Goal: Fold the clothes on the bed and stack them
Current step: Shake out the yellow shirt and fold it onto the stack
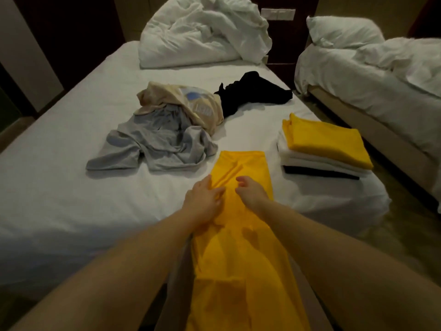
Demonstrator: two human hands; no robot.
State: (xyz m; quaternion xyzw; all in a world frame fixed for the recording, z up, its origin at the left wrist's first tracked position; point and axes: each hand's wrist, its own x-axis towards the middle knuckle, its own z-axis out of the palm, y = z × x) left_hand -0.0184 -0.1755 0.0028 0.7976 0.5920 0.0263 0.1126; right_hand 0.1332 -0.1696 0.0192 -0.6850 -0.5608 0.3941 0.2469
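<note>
A person's left hand (204, 199) lies flat, fingers spread, on a long yellow garment (241, 168) folded into a narrow strip at the near edge of a white-sheeted bed (71, 130). The right hand (250, 192) sits just beside it on the same cloth, fingers bent with the tips down — whether they pinch the fabric cannot be told. The strip runs from the sheet over the mattress edge toward the camera.

The only lettering in sight is a pale print on a crumpled beige top (191, 101) (upside down and too blurred to read). The top lies partly over a rumpled grey T-shirt (155, 142) mid-bed, with a black garment (250, 91) touching it on the right. Near the bed's right edge stands a folded stack (324, 149) — yellow on top, white layers beneath, black at the bottom.

A heaped white duvet (202, 32) fills the head of the bed. Across a narrow aisle is a second bed (370, 75) with a white pillow (343, 32). A pale switch panel (278, 14) is set in the dark wall between the two beds.
</note>
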